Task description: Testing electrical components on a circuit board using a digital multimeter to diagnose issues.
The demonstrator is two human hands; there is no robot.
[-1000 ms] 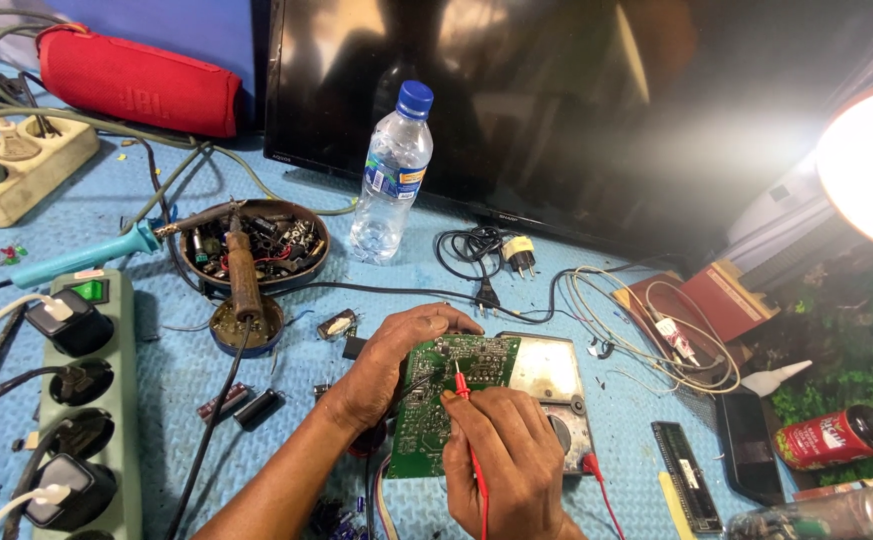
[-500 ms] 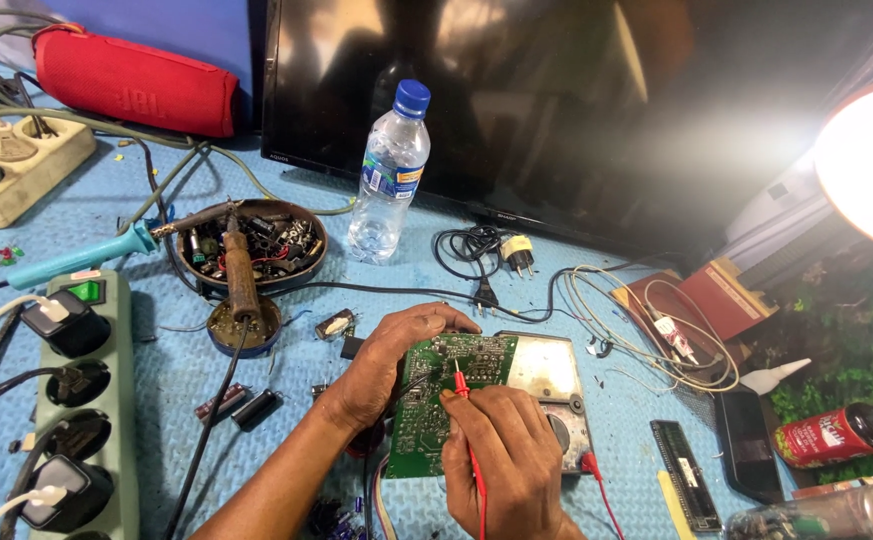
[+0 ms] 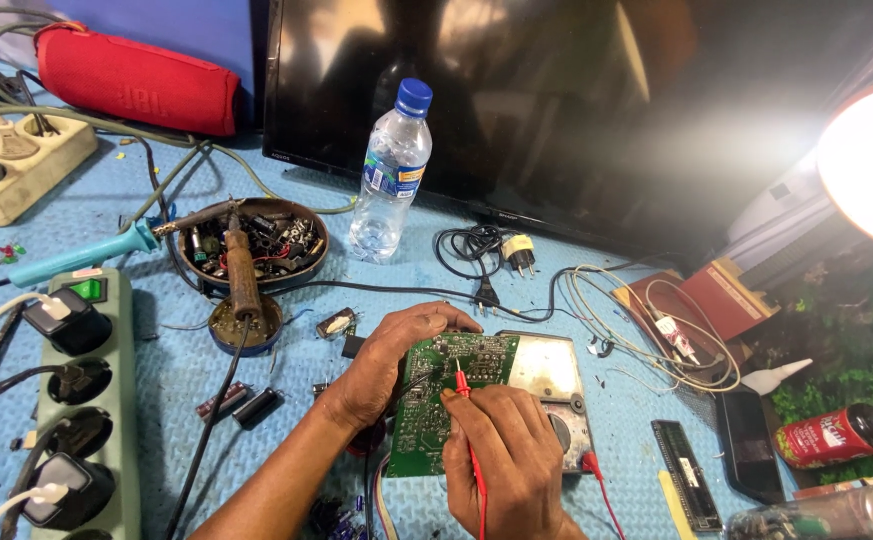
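A large black flat screen point(image 3: 556, 110) stands along the back of the blue textured tabletop point(image 3: 136, 400), with a red cylindrical fabric speaker point(image 3: 136, 80) to its left and a glowing lamp point(image 3: 871, 165) at the right edge. A green multi-socket power strip point(image 3: 81, 420) with black plugs runs down the left side. Just in front of the screen stands a clear plastic water bottle with a blue cap point(image 3: 391, 170); left of it sits a round dark dish of small electronic parts point(image 3: 256, 240), with a brown-handled soldering iron point(image 3: 241, 275) resting on a round tin.

Near the front, the green rectangular circuit board point(image 3: 446, 400) lies tilted on a grey flat meter case point(image 3: 546, 380). The left hand point(image 3: 396, 350) grips the board's upper left edge, its fingers curled over the rim and closed on it. The right hand point(image 3: 506, 455) pinches a thin red test probe point(image 3: 468, 420), fingers closed tight around it, the tip touching the board near its middle.

The step in hand looks like probing points on the board for readings. The next move probably calls for lifting the tip slightly and placing it on another solder point, while the left hand keeps the board steady so the tip does not slip across neighbouring contacts.
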